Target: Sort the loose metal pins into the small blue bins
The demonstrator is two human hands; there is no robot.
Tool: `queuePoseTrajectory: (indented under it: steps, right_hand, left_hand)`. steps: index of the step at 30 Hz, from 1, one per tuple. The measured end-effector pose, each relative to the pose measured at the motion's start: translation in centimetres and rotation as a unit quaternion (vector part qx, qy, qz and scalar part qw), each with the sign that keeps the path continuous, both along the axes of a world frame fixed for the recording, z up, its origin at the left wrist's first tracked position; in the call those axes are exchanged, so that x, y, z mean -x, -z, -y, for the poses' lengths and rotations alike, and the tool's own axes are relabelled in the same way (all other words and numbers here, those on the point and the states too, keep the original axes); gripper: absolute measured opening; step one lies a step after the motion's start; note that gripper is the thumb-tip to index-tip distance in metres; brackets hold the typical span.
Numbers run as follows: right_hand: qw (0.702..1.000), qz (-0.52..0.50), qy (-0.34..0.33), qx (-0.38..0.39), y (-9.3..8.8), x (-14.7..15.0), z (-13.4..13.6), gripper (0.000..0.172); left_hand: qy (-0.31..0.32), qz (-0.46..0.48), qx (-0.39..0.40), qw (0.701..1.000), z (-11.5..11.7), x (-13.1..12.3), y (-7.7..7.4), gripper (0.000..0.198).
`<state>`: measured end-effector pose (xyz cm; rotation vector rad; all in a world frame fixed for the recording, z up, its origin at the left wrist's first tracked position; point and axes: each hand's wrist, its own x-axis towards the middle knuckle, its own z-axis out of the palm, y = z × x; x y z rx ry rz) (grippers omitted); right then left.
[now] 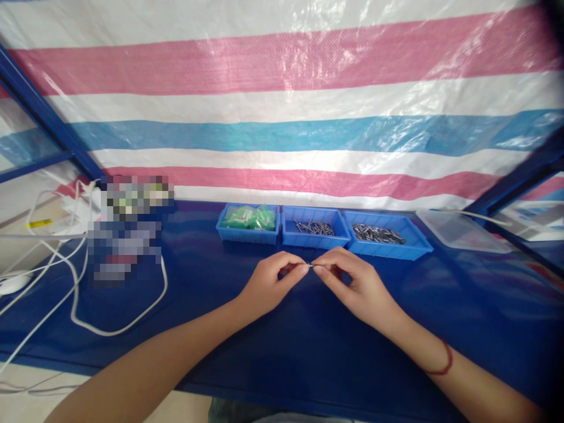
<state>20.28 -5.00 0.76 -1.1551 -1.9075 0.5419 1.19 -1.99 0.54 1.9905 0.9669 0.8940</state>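
Note:
My left hand point(275, 280) and my right hand point(355, 279) meet fingertip to fingertip above the blue table, just in front of the bins. Both are closed in a pinch around a small thin metal piece point(310, 265), screw-like in look. Only a short silvery bit shows between the fingers, so I cannot tell whether it is one part or two. Behind the hands, a middle blue bin point(315, 239) holds loose long screws point(314, 227). The right blue bin point(392, 251) contains a denser heap of metal fasteners point(378, 233).
A left blue bin point(249, 235) holds green plastic bags point(249, 217). At the right lies a clear plastic lid point(460, 231). White cables point(101, 332) loop over the table's point(352, 364) left side, beside a blurred-out patch. A striped sheet point(282, 135) hangs behind.

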Motion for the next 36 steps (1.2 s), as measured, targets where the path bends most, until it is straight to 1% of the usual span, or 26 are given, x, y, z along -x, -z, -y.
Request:
queuePoseTrajectory:
  steps: [2,4,6,8,9,10,11,14,16,17,18,19,22,25,27,29,31,33,36]
  right_hand:
    - [0.999,0.033,0.004,-0.017,-0.4,-0.2,-0.1,0.019]
    - [0.997,0.052,0.038,-0.046,-1.0,-0.9,-0.4,0.021]
    - [0.988,0.068,0.108,-0.083,-1.5,-2.3,-0.9,0.022]
    - [0.970,0.085,0.200,-0.114,-1.7,-4.5,-1.8,0.024]
    - [0.959,0.098,0.239,-0.119,-1.7,-5.7,-2.4,0.025]
    - [0.941,0.106,0.290,-0.141,-1.5,-7.0,-2.9,0.027]
    - [0.926,0.128,0.325,-0.144,-1.3,-8.3,-3.5,0.028]
    - [0.894,0.243,0.361,-0.106,-0.2,-11.2,-4.8,0.032]
    - [0.867,0.312,0.383,-0.060,0.5,-12.3,-5.2,0.032]
    - [0.859,0.331,0.388,-0.043,0.8,-12.5,-5.4,0.031]
    - [0.859,0.336,0.386,-0.037,0.9,-12.6,-5.5,0.031]
    - [0.865,0.330,0.376,-0.041,1.0,-12.5,-5.6,0.031]
    - [0.897,0.291,0.318,-0.092,0.8,-11.8,-5.5,0.030]
    - [0.922,0.250,0.266,-0.131,0.3,-10.1,-5.1,0.025]
    - [0.940,0.222,0.219,-0.137,0.0,-8.6,-4.5,0.022]
    - [0.962,0.201,0.142,-0.115,-0.1,-6.9,-3.8,0.021]
    - [0.978,0.191,0.044,-0.073,0.0,-5.2,-3.0,0.021]
    - [0.981,0.191,-0.031,-0.036,0.3,-3.7,-2.4,0.021]
    - [0.974,0.207,-0.086,0.016,0.8,-2.0,-1.9,0.018]
  left_hand:
    - [-0.007,0.001,0.008,1.000,0.1,0.0,0.0,0.021]
    - [-0.009,0.000,0.023,1.000,0.1,0.0,-0.1,0.021]
    - [-0.006,-0.005,0.034,0.999,0.2,0.0,-0.1,0.022]
    - [0.001,-0.013,0.040,0.999,0.3,0.0,-0.2,0.023]
    - [0.004,-0.018,0.042,0.999,0.3,0.0,-0.2,0.023]
    - [0.008,-0.023,0.042,0.999,0.3,0.1,-0.3,0.024]
    - [0.012,-0.028,0.042,0.999,0.3,0.1,-0.3,0.024]
    - [0.025,-0.041,0.032,0.998,0.3,0.1,-0.3,0.024]
    - [0.033,-0.049,0.017,0.998,0.2,0.2,-0.3,0.023]
    - [0.039,-0.054,0.007,0.998,0.2,0.2,-0.2,0.023]
    - [0.047,-0.059,-0.004,0.997,0.1,0.3,-0.1,0.023]
    - [0.057,-0.065,-0.016,0.996,0.1,0.3,0.0,0.023]
    - [0.100,-0.102,-0.059,0.988,-0.2,0.5,0.4,0.023]
    - [0.149,-0.157,-0.111,0.970,-0.5,0.5,0.5,0.023]
    - [0.171,-0.189,-0.136,0.957,-0.6,0.5,0.5,0.023]
    - [0.179,-0.213,-0.153,0.948,-0.7,0.4,0.5,0.022]
    - [0.179,-0.237,-0.170,0.940,-0.6,0.3,0.6,0.022]
    - [0.173,-0.258,-0.191,0.931,-0.5,0.2,0.8,0.023]
    - [0.163,-0.276,-0.218,0.922,-0.3,0.1,1.2,0.029]
